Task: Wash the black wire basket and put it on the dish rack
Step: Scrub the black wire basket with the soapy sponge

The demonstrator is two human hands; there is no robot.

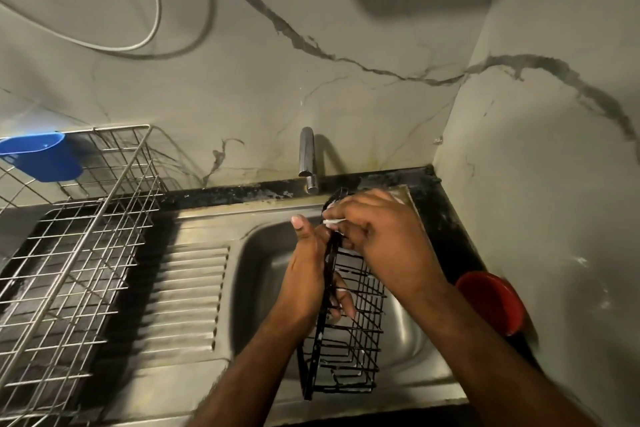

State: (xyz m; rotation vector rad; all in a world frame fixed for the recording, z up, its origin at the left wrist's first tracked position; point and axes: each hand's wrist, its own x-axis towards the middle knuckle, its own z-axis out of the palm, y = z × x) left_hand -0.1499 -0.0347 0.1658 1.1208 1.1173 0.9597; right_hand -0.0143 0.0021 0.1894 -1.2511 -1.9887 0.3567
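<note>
At six o'clock, the left hand point(313, 282) is gripping the black wire basket point(346, 329) over the sink point(263, 267). The right hand point(377, 236) is pinching something white against its rim, scrubbing. Rinsing probably comes next; the dish rack point(79, 253) is waiting at nine o'clock.

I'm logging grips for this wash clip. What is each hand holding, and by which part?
The left hand grips the black wire basket by its side rim, over the sink. The right hand pinches something small and white against the basket's upper end.
</note>
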